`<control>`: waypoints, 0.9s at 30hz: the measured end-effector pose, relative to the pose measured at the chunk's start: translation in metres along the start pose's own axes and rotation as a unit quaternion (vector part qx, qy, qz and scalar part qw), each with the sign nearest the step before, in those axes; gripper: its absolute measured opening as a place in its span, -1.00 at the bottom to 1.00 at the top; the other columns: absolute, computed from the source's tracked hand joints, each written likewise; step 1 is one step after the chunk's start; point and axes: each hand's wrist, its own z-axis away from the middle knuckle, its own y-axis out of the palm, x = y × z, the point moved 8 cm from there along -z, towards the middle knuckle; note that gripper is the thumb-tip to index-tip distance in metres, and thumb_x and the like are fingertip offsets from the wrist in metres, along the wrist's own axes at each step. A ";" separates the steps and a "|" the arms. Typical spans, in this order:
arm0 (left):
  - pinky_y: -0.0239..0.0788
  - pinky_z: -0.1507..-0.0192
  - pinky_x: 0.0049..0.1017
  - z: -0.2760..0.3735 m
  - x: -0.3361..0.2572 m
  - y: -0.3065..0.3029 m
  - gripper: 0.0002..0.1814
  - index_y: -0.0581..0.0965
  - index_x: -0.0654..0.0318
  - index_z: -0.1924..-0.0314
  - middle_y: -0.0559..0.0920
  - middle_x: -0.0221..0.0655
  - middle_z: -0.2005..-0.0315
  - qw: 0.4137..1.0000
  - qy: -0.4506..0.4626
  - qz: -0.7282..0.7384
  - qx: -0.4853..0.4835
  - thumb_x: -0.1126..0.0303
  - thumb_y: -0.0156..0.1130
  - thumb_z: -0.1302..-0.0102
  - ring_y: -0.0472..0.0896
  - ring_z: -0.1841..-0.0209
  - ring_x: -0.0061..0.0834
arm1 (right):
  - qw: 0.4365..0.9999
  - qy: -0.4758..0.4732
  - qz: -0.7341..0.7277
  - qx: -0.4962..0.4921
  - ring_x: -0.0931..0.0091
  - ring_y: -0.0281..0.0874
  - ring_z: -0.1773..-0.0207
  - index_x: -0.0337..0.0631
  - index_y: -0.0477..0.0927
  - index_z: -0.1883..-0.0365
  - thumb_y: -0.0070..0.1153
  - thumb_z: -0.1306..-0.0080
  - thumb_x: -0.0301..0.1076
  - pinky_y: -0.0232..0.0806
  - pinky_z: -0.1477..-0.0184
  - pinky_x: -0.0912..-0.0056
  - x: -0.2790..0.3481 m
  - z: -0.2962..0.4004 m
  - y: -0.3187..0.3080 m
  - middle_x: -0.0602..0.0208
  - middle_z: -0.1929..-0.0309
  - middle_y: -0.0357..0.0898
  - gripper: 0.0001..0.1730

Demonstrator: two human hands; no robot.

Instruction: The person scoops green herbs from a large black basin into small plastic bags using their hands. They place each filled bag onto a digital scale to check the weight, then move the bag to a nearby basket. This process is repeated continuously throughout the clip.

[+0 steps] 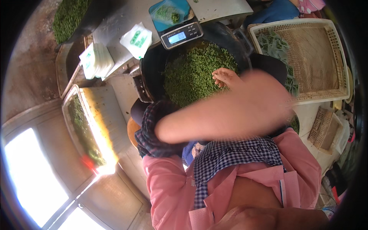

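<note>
My left forearm reaches across from a rolled plaid sleeve, and my left hand (266, 96) is a blur at its end, with its fingers not distinguishable. Beyond it, my right hand (227, 77) is over a heap of small green buds or berries (198, 69) in a large black pan (152, 72); its fingers are curled, and whether they hold anything cannot be told. The left forearm hides most of the right arm. A digital scale (181, 35) with a lit display stands at the pan's far edge, bearing a clear bag (166, 13) with green contents.
A printed white pouch (136, 40) and a stack of similar pouches (97, 61) lie on the metal table (115, 28). A cream plastic basket (313, 57) with filled clear bags is at right. Another container (83, 123) of greens stands left. Part of another person shows at top right.
</note>
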 end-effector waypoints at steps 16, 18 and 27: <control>0.45 0.34 -0.36 -0.009 -0.113 0.038 -0.83 0.61 0.14 0.32 0.65 -0.33 0.38 0.942 0.099 0.161 0.277 0.28 0.20 -0.11 0.62 0.31 -0.33 | 0.999 0.022 0.043 0.016 0.58 0.53 0.23 -0.31 0.46 0.02 -0.13 -0.43 -0.36 0.42 0.23 0.55 -0.004 -0.001 0.027 0.31 0.18 0.52 -0.73; 0.45 0.35 -0.36 -0.010 -0.115 0.038 -0.84 0.61 0.13 0.35 0.65 -0.35 0.39 0.942 0.093 0.166 0.276 0.27 0.21 -0.10 0.62 0.32 -0.34 | 0.999 0.011 0.023 0.020 0.58 0.53 0.23 -0.32 0.46 0.02 -0.18 -0.43 -0.39 0.42 0.22 0.55 0.021 0.002 0.040 0.30 0.17 0.52 -0.74; 0.45 0.41 -0.34 -0.008 -0.098 0.020 -0.88 0.64 0.08 0.48 0.65 -0.46 0.44 0.951 0.021 0.176 0.254 0.26 0.25 -0.05 0.62 0.35 -0.41 | 0.995 0.051 0.084 0.031 0.49 0.58 0.33 -0.24 0.50 0.08 -0.10 -0.39 -0.33 0.43 0.25 0.46 0.002 -0.004 0.019 0.26 0.33 0.57 -0.77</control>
